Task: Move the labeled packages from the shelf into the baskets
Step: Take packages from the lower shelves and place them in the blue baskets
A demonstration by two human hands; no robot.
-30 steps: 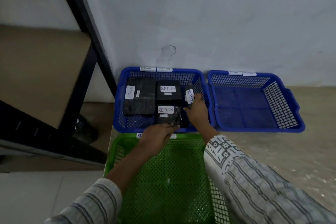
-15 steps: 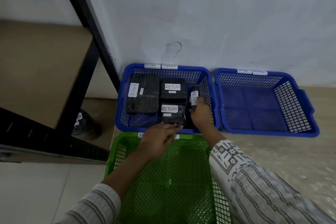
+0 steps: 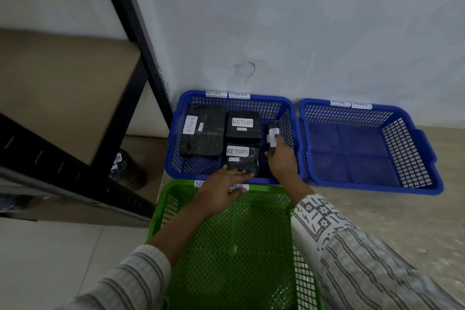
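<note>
The left blue basket [image 3: 173,156] holds several black wrapped packages with white RETURN labels: a large flat one [image 3: 205,131] at left, a square one [image 3: 242,124] at the back, and a small one [image 3: 241,157] in front. My right hand [image 3: 281,161] grips a narrow package [image 3: 273,133] standing on edge by the basket's right wall. My left hand [image 3: 224,187] rests with fingers spread on the near edge of the small front package, over the basket rim.
An empty blue basket [image 3: 427,148] stands to the right against the wall. A green basket [image 3: 226,246] lies below my arms. A black metal shelf frame [image 3: 130,40] rises at left, with another wrapped package [image 3: 125,168] on the floor under it.
My right hand has lowered the narrow package deeper into the left blue basket beside its right wall. My left hand stays at the small front package.
</note>
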